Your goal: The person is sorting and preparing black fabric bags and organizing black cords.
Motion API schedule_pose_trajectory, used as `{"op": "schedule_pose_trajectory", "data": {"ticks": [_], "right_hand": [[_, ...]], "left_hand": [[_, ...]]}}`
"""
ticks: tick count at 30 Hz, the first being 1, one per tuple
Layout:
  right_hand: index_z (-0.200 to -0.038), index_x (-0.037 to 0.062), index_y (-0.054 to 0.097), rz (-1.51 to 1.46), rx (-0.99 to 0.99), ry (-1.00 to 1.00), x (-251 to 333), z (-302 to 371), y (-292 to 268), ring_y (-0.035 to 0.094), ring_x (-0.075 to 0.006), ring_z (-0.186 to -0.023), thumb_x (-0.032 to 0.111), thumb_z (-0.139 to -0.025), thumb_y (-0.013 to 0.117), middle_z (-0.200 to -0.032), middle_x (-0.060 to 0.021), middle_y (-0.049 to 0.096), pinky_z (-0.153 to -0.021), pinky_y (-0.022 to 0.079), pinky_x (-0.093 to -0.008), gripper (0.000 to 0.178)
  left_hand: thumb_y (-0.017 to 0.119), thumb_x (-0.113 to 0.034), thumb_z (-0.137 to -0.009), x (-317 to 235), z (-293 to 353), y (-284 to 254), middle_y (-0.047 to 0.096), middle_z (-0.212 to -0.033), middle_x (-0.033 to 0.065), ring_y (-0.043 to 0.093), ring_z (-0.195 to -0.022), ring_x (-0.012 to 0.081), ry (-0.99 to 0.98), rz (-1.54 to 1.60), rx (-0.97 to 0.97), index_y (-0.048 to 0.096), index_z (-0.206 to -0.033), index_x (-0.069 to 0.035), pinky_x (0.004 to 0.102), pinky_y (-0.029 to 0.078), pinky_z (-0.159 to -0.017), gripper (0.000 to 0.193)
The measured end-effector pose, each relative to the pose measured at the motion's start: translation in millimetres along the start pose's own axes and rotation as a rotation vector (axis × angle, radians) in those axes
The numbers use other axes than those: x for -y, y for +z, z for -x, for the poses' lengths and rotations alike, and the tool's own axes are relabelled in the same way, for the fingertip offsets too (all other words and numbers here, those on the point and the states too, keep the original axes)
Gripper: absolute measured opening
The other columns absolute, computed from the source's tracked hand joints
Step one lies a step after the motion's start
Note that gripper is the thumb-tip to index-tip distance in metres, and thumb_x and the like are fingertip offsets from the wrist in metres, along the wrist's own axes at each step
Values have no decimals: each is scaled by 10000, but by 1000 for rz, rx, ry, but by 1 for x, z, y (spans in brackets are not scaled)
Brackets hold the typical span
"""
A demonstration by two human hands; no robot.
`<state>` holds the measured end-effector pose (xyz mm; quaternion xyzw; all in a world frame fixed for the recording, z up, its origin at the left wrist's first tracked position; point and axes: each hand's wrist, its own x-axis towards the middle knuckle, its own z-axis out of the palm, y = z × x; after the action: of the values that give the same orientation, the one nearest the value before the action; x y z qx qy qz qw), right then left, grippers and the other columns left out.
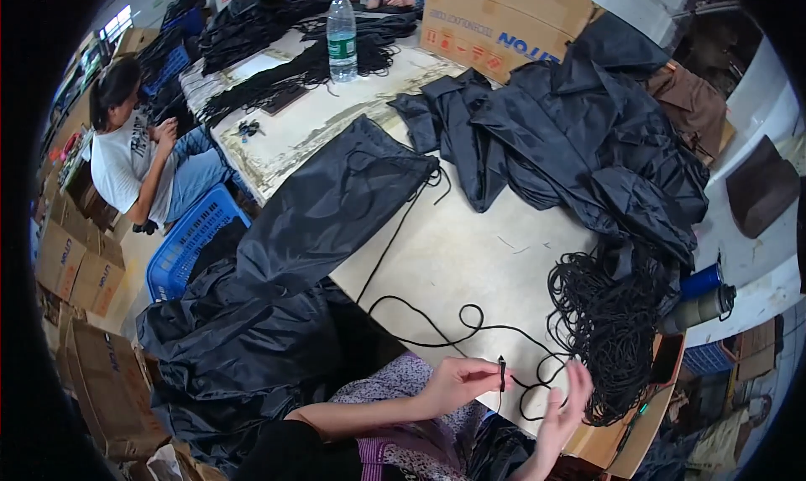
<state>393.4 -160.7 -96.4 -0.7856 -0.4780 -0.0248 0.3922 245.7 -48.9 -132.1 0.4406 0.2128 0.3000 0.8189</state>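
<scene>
Black bag [336, 200] is lying across the table [478, 246] edge, my left hand [462, 384] is pinching some tiny dark thingy [502, 373]. My right hand [561, 414] is hovering open beside it, black cord heap [609, 338] is sitting further right

Black sleeve [294, 449] on left arm, plain, ending near elbow. Left forearm [365, 416] bare below it. Cloth over lap [390, 389] speckled purple and white; purple section [371, 457] finely striped. Left hand [457, 384], right hand [561, 415]: bare.
</scene>
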Motion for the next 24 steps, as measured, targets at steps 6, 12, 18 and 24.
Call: {"op": "schedule_pose_trajectory", "data": {"ticks": [6,12,18,24], "right_hand": [[-1144,-48,529,-640,399,64,29,-12,24,439,-260,-1139,245,-871,528,-1233,-162,472,-942,346,-332,401],[-1069,-39,586,-933,534,215,34,-12,32,453,-255,-1121,258,-851,568,-1175,-156,515,-936,353,-346,369],[-1009,-44,603,-788,405,61,29,-19,35,511,-229,-1036,156,-844,569,-1109,-144,550,-867,409,-313,261],[-959,-32,608,-683,255,91,23,-13,37,561,-191,-891,92,-832,561,-977,-127,607,-753,438,-269,184]], "left_hand": [[620,-33,-806,1,8,3,636,-826,27,553,-738,54,47,-198,78,626,-952,27,186,448,-633,157],[634,-46,-798,1,7,-2,619,-774,5,514,-699,34,39,-296,86,628,-930,17,187,428,-594,146],[645,-63,-795,-9,3,-6,612,-749,-5,499,-695,22,-19,-337,117,637,-933,10,179,420,-592,157],[639,-133,-813,-15,-17,-7,647,-798,32,560,-752,69,-84,-310,221,648,-946,-7,219,449,-645,183]]}}
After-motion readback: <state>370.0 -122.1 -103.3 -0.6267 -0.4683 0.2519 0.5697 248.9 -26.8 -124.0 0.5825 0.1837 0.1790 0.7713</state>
